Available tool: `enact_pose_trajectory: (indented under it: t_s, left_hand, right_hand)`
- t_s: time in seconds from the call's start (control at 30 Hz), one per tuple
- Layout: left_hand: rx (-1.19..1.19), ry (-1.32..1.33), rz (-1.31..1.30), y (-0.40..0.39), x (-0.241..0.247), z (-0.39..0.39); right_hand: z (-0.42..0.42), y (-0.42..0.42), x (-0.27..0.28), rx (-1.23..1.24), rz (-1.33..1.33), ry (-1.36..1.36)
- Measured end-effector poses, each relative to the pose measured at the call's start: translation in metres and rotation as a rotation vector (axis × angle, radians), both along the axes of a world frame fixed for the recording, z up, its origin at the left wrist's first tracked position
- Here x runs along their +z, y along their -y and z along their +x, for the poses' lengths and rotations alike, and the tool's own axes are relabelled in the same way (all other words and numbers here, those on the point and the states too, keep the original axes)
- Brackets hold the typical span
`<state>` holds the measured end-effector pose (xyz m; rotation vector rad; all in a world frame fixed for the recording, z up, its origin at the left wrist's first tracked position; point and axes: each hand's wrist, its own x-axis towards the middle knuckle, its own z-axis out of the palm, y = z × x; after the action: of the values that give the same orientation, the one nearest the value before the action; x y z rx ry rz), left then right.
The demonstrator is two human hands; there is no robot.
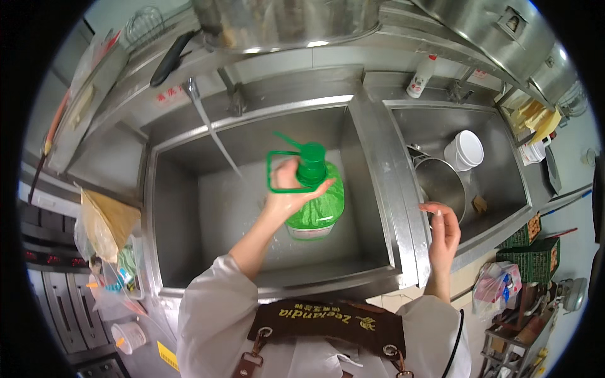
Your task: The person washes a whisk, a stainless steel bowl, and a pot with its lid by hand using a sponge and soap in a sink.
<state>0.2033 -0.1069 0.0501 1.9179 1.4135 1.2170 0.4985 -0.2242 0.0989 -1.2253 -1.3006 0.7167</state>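
Note:
My left hand [288, 189] is closed around the neck and handle of a large green pump jug [319, 203], held over the left basin of a steel sink [227, 212]. The jug's green pump head points toward the back left. Water runs from a tap [191, 89] into this basin, left of the jug. My right hand [443, 229] hovers by the front edge of the right basin, near a steel pot [442, 182], with its fingers bent and apart and nothing seen in them.
A lidded white bucket [465, 150] and a small brown piece [479, 204] lie in the right basin. Behind it stands a white bottle with a red cap [421, 78]. A large steel pot [288, 23] sits on the shelf above. Green crates [531, 257] stand at the right.

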Motion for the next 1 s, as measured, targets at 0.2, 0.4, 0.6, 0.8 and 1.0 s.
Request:
enact_pose_trajectory:
  t_s: [0.2,0.4,0.6,0.8,1.0]
  left_hand:
    - [0.036,-0.283,0.047,0.006,-0.106,0.034]
    - [0.195,-0.196,0.002,-0.036,-0.154,0.047]
    - [0.354,-0.310,0.099,-0.034,-0.257,0.051]
    - [0.314,-0.424,-0.131,-0.020,-0.321,0.030]
    - [0.294,-0.141,-0.880,0.032,-0.289,0.057]
  right_hand:
    - [0.013,-0.023,-0.026,-0.003,-0.090,-0.001]
    - [0.096,-0.047,-0.044,-0.286,-0.126,0.113]
    - [0.225,-0.069,-0.125,-0.544,-0.513,0.676]
    - [0.295,-0.081,-0.252,-0.548,-1.146,0.676]
    - [0.405,-0.042,-0.365,-0.523,-1.369,-0.091]
